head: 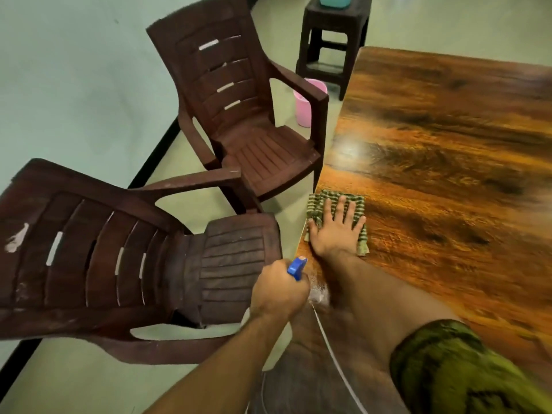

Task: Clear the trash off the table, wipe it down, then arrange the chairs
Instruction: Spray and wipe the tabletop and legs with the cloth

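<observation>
My right hand lies flat, fingers spread, pressing a green striped cloth onto the wooden table near its left edge. My left hand grips a spray bottle with a blue nozzle, held just off the table's left edge, nozzle toward the table. A small wet patch shows on the tabletop beside the nozzle. Two brown plastic armchairs stand left of the table: a near one and a far one.
A pink bucket sits on the floor behind the far chair. A dark stool carrying a teal container stands at the table's far corner. A black baseboard runs along the left wall.
</observation>
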A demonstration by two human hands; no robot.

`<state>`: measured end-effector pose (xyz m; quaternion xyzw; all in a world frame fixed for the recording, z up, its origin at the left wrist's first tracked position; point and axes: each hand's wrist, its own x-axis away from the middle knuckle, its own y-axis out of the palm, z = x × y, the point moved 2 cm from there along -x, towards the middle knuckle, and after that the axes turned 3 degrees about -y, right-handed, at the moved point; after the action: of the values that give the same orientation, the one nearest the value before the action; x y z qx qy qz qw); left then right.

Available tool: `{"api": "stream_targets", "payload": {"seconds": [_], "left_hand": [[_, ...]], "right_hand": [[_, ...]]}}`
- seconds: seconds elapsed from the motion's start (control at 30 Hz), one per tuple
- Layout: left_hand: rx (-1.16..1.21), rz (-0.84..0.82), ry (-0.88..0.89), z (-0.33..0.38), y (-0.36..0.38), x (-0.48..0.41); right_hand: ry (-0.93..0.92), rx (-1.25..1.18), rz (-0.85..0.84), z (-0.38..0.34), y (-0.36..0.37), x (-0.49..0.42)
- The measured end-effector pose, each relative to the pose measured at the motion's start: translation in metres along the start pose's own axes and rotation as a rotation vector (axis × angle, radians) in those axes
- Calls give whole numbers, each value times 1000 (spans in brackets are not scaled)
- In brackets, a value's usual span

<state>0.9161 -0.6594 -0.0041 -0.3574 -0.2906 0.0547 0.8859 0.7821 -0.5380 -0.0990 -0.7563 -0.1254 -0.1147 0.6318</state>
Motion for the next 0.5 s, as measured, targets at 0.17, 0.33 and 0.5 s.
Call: {"api": "stream_targets", "payload": {"seconds": [0.17, 0.33, 0.5], "left_hand": [[-30, 5, -21, -17, -3, 16], [-69, -49, 0, -18, 8, 42], [-31, -99, 39, -23, 23, 76]], "right_hand": [[-483, 207, -119, -17, 31, 84], [-377, 97, -53, 50, 40, 146], [547, -136, 98, 150, 46, 213]]}}
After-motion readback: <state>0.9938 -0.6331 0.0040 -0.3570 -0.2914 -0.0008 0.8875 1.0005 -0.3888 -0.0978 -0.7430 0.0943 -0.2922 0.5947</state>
